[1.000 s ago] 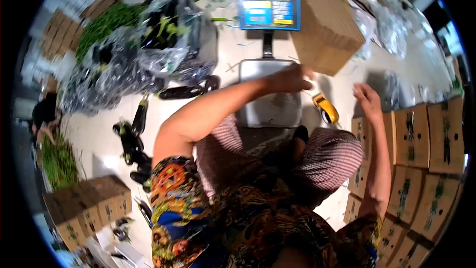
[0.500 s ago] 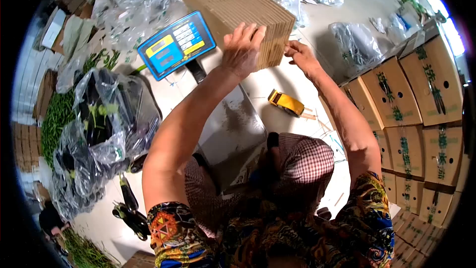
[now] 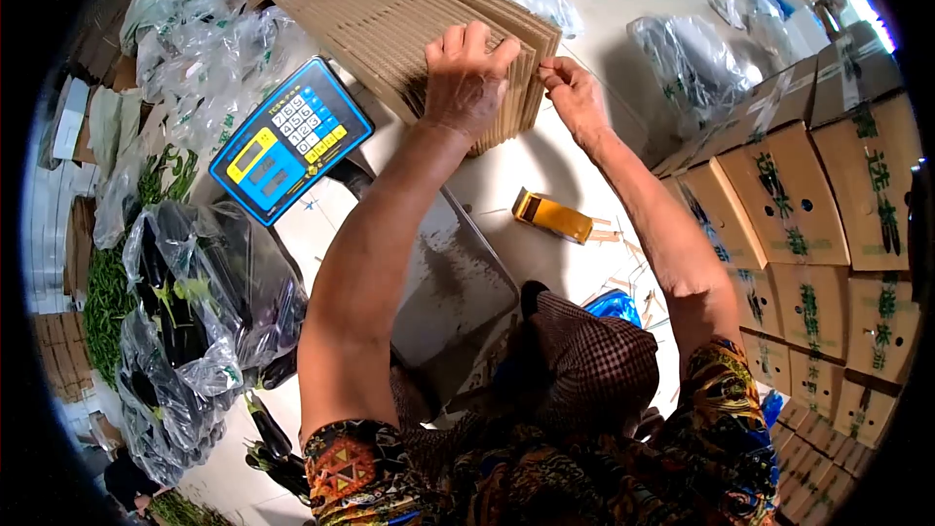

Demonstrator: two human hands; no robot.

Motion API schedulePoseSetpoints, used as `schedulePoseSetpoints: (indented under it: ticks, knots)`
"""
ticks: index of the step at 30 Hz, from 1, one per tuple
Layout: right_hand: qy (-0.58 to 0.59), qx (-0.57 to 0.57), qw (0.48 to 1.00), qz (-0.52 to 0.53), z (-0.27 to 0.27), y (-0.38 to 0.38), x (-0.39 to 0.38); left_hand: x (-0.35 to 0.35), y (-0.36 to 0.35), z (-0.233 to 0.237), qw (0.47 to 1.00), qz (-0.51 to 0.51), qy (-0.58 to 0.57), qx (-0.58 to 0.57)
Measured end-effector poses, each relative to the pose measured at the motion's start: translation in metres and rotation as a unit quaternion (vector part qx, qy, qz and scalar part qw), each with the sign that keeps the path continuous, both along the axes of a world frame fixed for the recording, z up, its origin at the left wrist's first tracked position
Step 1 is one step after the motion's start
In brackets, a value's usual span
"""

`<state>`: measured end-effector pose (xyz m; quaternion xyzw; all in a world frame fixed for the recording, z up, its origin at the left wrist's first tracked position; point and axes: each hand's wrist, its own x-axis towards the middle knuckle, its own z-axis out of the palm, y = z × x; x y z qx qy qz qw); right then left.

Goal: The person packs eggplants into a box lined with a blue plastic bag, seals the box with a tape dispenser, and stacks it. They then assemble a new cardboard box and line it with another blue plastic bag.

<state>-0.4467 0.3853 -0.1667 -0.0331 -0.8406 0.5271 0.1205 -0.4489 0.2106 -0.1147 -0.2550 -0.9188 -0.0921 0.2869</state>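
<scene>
A tied bundle of flattened cardboard boxes (image 3: pixel 390 15) stands on edge in front of me, its sheets slightly fanned. My left hand (image 3: pixel 466 83) lies over the bundle's upper edges, fingers bent and gripping among the near sheets. At the bundle's right end, my right hand (image 3: pixel 577 102) pinches the corner of a near sheet between thumb and fingers. Below my left forearm is a scale platform (image 3: pixel 453 273) with a dusty metal top. The scale's blue and yellow keypad display (image 3: pixel 292 141) is left of the bundle.
Bagged eggplants (image 3: pixel 185 302) and green peppers (image 3: pixel 109 302) lie at left, with loose eggplants (image 3: pixel 268 429) nearby. A yellow tape dispenser (image 3: pixel 552 216) rests on the floor. Printed cartons (image 3: pixel 784 195) are stacked at right. Clear plastic bags (image 3: pixel 209 39) lie behind the scale.
The view has shifted, so the scale display appears larger and further left. The cardboard sheets are more fanned out. My right hand's fingertips have closed on a sheet corner.
</scene>
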Motion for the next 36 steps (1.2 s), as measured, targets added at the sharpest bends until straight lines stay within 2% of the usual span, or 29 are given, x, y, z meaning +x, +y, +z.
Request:
schedulePoseSetpoints:
  ticks: [3,7,10,11,14,18,21,24,28,32,35,36]
  knots:
    - [-0.051,0.007,0.998,-0.022,0.031,-0.013,0.013,-0.002,-0.002,-0.005,0.999,-0.016,0.017,0.022]
    - [-0.084,0.041,0.993,-0.070,0.026,-0.016,0.000,-0.006,-0.003,-0.009,0.999,-0.039,0.022,0.031]
    - [-0.067,0.026,0.995,-0.069,0.014,-0.014,-0.004,-0.007,-0.003,-0.010,0.999,-0.035,0.016,0.033]
    - [-0.038,0.033,0.995,-0.092,0.018,-0.017,-0.003,-0.007,-0.003,-0.009,0.999,-0.035,0.013,0.033]
    - [-0.054,0.046,0.993,-0.092,0.031,-0.019,-0.003,-0.005,-0.003,-0.009,0.998,-0.040,-0.003,0.045]
    - [-0.041,-0.025,0.994,-0.095,0.026,-0.013,-0.004,-0.005,-0.005,-0.006,0.997,-0.048,0.000,0.058]
    - [-0.008,-0.011,0.997,-0.069,0.030,-0.011,0.001,-0.004,-0.006,-0.004,0.997,-0.044,-0.006,0.055]
    - [0.026,0.066,0.993,-0.092,0.026,-0.017,-0.003,0.000,-0.006,0.000,0.997,-0.050,-0.008,0.058]
    - [0.130,0.153,0.977,-0.077,0.009,-0.024,0.002,-0.003,-0.006,-0.006,0.996,-0.056,0.017,0.062]
    - [0.065,0.044,0.993,-0.093,0.029,-0.031,0.009,-0.003,-0.007,-0.004,0.997,-0.058,-0.003,0.060]
    - [0.098,0.055,0.990,-0.088,0.017,-0.032,0.003,-0.003,-0.005,-0.006,0.995,-0.065,0.012,0.073]
    - [0.093,0.107,0.985,-0.095,0.017,-0.032,0.000,-0.004,-0.006,-0.007,0.994,-0.068,0.021,0.077]
